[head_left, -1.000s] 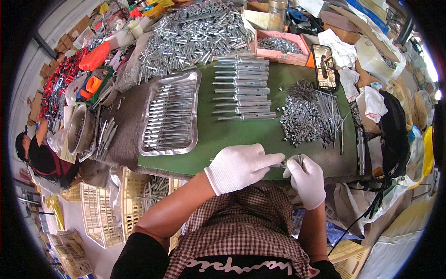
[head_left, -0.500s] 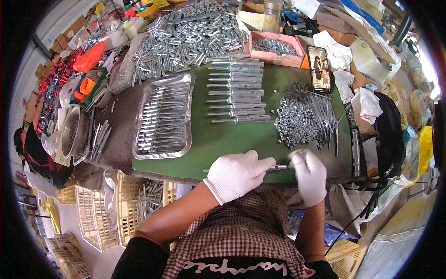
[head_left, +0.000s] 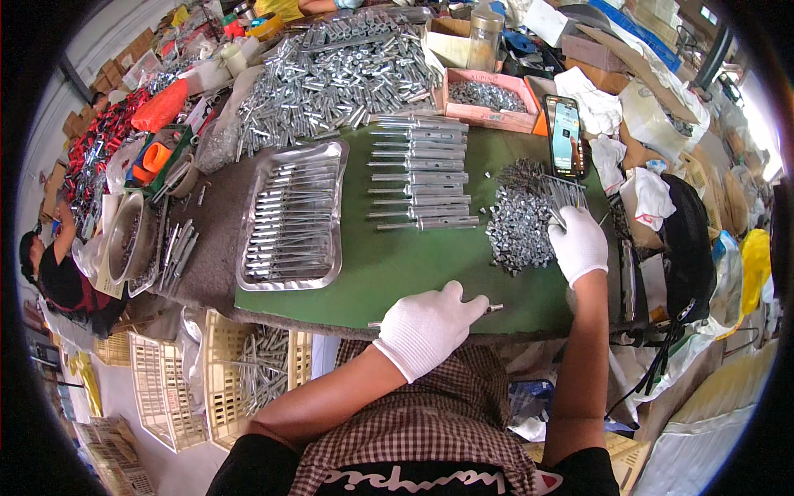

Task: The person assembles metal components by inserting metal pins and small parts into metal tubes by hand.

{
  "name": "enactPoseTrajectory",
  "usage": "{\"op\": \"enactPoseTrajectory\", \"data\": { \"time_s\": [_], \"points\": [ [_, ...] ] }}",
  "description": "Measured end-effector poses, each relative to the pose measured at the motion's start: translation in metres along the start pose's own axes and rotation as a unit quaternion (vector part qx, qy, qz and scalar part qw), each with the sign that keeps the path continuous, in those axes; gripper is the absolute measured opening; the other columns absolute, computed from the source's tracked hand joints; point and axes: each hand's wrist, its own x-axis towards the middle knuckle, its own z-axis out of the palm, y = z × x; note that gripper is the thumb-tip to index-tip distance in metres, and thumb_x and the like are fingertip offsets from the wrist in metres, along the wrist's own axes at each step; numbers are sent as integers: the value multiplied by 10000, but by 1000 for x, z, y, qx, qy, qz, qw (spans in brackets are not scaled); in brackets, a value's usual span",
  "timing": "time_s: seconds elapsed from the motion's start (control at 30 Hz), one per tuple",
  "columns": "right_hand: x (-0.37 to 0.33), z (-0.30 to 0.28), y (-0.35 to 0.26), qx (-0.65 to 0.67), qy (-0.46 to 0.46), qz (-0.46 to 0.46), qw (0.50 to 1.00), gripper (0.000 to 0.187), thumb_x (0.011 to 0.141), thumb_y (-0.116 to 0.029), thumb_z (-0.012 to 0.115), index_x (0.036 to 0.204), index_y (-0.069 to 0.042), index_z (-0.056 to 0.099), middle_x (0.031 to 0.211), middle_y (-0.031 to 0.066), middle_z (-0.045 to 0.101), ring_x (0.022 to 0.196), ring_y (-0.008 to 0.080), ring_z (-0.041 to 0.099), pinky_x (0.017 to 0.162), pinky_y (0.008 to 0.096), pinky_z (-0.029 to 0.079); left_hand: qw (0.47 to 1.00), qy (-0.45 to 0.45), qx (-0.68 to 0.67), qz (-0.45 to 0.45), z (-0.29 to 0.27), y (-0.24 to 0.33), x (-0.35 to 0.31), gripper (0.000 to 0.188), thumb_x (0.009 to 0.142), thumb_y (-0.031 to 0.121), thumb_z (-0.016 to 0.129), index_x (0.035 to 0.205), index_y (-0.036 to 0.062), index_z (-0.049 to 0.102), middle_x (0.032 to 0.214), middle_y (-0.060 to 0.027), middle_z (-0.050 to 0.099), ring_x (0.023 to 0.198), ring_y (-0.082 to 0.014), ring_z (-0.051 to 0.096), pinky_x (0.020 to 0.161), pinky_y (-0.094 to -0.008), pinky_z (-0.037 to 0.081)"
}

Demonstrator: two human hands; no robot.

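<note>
Tabletop (head_left: 389, 260), green, stretching wide out front. Metal tray (head_left: 285, 286) at left, loaded with slim metal parts (head_left: 299, 217). Row of metal tubes (head_left: 442, 177) at centre, heap of small metal pieces (head_left: 514, 227) just to right. Left hand (head_left: 430, 326), white-gloved, clamped round metal rod (head_left: 495, 308) near front edge, ends poking out both sides. Right hand (head_left: 579, 244), gloved too, down at thin pins (head_left: 569, 192) beside heap; cannot tell whether it grips any.

White glare (head_left: 766, 124) sits well right of my right fingers (head_left: 564, 218); metal parts (head_left: 343, 78) beyond them glint (edges bend, fisheye-fashion).
</note>
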Motion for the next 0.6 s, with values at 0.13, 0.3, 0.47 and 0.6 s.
{"op": "enactPoseTrajectory", "data": {
  "time_s": [0.13, 0.3, 0.47, 0.6],
  "points": [
    [-9, -2, -7, 12, 5, 9, 1000, 114, 873, -157, 631, 923, -55, 633, 914, 180, 639, 858, 403, 628, 767, 485, 501, 1000, 1, -10, 2, 1, 0, 0, 204, 860, 159, 597, 1059, 188, 634, 760, -84, 493, 540, -239, 602, 482, -380, 505],
    [-50, -22, -38, 193, 23, -79, 978, 157, 861, -49, 648, 1012, -32, 686, 886, 138, 676, 818, 291, 671, 767, 352, 522, 1000, -8, -11, 2, -1, -2, 0, 230, 859, 170, 600, 1085, 192, 641, 770, -85, 496, 538, -239, 602, 479, -378, 503],
    [-104, -23, -74, 308, -51, -55, 948, 139, 745, -40, 741, 873, -51, 689, 834, 102, 661, 726, 234, 657, 652, 333, 519, 1000, 4, 3, -2, -1, 3, 0, 259, 850, 185, 616, 1107, 194, 646, 779, -79, 508, 530, -231, 603, 478, -367, 505],
    [-108, -15, -76, 230, -7, -115, 966, 157, 716, -98, 760, 864, -100, 708, 834, 92, 659, 744, 280, 657, 649, 357, 523, 1000, 4, -5, -5, -2, 2, 0, 264, 843, 185, 625, 1107, 195, 643, 781, -75, 511, 538, -228, 608, 481, -365, 506]
  ]
}}
